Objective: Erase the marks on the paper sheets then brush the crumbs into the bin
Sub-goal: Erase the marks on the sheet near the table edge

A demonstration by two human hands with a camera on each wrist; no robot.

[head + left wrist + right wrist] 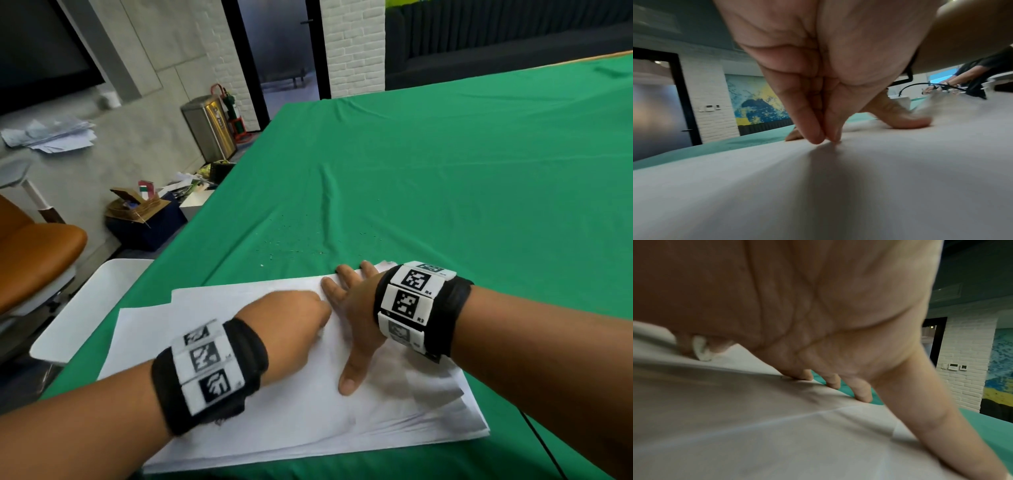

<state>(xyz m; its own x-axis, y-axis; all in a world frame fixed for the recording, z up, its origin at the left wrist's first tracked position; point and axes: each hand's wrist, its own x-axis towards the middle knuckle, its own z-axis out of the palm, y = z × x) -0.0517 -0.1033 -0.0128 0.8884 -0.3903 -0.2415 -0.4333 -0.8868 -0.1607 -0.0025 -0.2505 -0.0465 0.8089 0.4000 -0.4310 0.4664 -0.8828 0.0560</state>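
A stack of white paper sheets [291, 421] lies on the green tablecloth [445, 188] near the front edge. My left hand [301, 318] is curled with its fingertips down on the top sheet, pinching a small white eraser [701, 348] against the paper [818, 194]. My right hand [352, 308] lies flat beside it with spread fingers [861, 391] and presses the paper [756, 426] down, its fingertips reaching the far edge. Pale eraser crumbs [291, 243] are scattered on the cloth just beyond the sheets.
A steel pedal bin [209, 128] stands on the floor past the table's far left corner. A white tray-like surface [92, 308] and an orange chair [37, 250] sit at the left. Boxes and loose papers [144, 212] clutter the floor. A black cable [544, 448] runs off the front right.
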